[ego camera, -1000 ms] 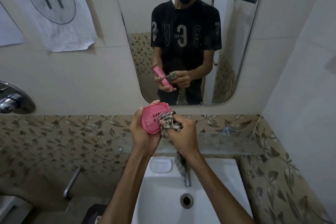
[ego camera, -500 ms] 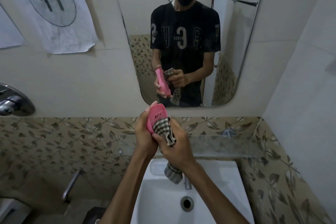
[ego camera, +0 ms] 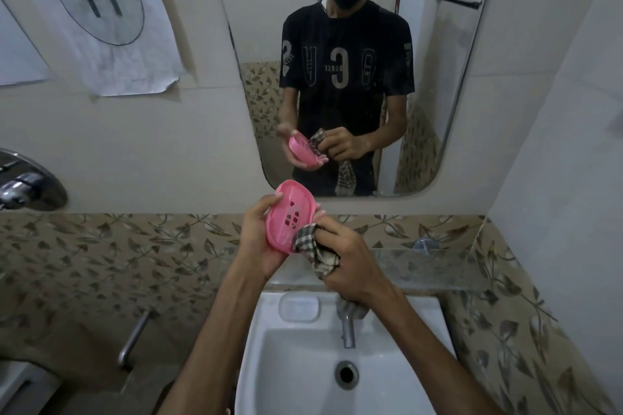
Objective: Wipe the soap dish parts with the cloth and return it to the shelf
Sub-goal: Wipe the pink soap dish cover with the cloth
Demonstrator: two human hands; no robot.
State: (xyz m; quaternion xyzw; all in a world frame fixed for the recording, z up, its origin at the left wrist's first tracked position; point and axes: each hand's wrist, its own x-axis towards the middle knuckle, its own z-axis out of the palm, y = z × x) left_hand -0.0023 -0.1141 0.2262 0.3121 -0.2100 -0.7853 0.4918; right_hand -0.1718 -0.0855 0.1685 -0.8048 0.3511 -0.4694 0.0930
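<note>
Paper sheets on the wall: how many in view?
2. One marked "11" hangs left of the mirror; a second sheet sits at the left edge, cropped. More may be out of frame.

Both forearms reach up from the bottom edge and converge toward the middle, bare to beyond the wrist. The left hand (ego camera: 261, 239) is turned palm-inward with its thumb up along the near edge of the pink soap dish part (ego camera: 290, 215) and its fingers curled behind it, cradling it tilted toward the face. The right hand (ego camera: 350, 263) sits just beside it, back of the hand facing the camera, fingers curled tight round a bunched checked cloth (ego camera: 312, 246), whose wad touches the lower edge of the piece. The wrists stay apart, the hands nearly meeting.
</note>
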